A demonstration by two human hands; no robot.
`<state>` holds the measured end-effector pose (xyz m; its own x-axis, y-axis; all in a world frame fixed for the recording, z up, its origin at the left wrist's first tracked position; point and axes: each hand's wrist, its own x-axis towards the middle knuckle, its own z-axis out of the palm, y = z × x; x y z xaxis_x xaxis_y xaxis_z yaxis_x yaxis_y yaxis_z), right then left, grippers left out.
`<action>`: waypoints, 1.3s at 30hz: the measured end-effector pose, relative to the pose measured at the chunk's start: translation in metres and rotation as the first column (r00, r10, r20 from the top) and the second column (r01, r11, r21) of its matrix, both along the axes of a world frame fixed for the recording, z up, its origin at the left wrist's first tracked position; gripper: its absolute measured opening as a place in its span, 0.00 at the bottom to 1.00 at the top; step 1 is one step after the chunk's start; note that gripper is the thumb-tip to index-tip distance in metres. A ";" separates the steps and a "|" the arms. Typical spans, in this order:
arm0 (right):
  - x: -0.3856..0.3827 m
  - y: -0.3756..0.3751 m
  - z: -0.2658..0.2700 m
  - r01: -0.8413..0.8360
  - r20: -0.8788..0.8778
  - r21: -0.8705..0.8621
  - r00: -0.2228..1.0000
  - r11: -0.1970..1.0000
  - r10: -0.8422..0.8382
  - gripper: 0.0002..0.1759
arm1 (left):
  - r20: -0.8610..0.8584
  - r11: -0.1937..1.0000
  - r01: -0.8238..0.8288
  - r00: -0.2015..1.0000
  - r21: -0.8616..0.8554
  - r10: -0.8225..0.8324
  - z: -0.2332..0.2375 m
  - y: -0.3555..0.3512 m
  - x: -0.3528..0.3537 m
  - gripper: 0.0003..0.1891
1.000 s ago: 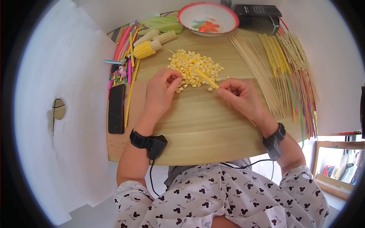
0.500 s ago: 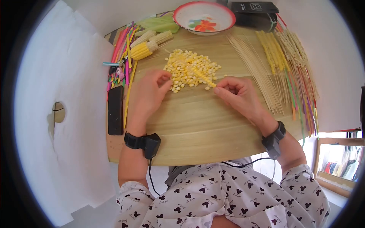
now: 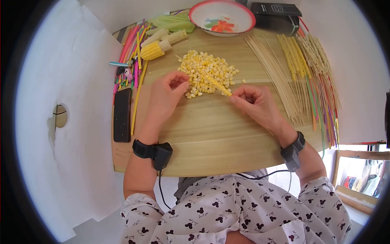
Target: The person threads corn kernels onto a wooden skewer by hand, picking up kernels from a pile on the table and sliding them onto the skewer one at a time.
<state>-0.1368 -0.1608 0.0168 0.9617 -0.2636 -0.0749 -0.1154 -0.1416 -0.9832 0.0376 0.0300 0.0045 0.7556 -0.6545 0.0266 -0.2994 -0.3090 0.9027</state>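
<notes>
A heap of loose yellow corn kernels (image 3: 208, 70) lies in the middle of the round wooden table (image 3: 211, 134). My right hand (image 3: 256, 102) pinches a thin wooden skewer with a row of kernels threaded on it (image 3: 217, 83); the skewer runs up-left across the heap. My left hand (image 3: 166, 94) is at the heap's left edge, thumb and fingers closed together over a kernel (image 3: 187, 83). Both wrists wear black bands with cables.
Bare skewers (image 3: 274, 73) and finished kernel skewers (image 3: 302, 61) fan out on the right. Corn cobs (image 3: 156, 48), coloured straws (image 3: 136, 61) and a black phone (image 3: 122, 115) lie on the left. A flowered bowl (image 3: 222, 17) and a black box (image 3: 275, 9) stand at the back.
My left hand drew back from the heap's edge and its fingertips closed together. My right hand and the skewer barely moved. The view shifted slightly.
</notes>
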 end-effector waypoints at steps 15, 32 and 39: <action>-0.002 0.002 0.005 -0.046 0.029 0.027 0.999 0.999 0.046 0.07 | -0.599 0.789 -0.318 0.797 -0.527 -0.079 -0.008 0.011 0.029 0.11; -0.002 0.005 0.002 -0.090 0.006 0.038 0.996 0.995 0.090 0.07 | -0.718 0.643 -0.450 0.655 -0.619 -0.233 -0.010 0.012 0.030 0.09; -0.002 0.004 0.002 -0.098 0.011 0.061 0.995 0.993 0.098 0.07 | -0.739 0.625 -0.479 0.627 -0.617 -0.248 -0.011 0.012 0.030 0.11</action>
<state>-0.1387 -0.1568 0.0187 0.9833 -0.1633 -0.0800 -0.0959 -0.0915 -0.9912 0.0676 0.0415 -0.0065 0.8035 -0.5768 -0.1473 0.5150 0.5495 0.6579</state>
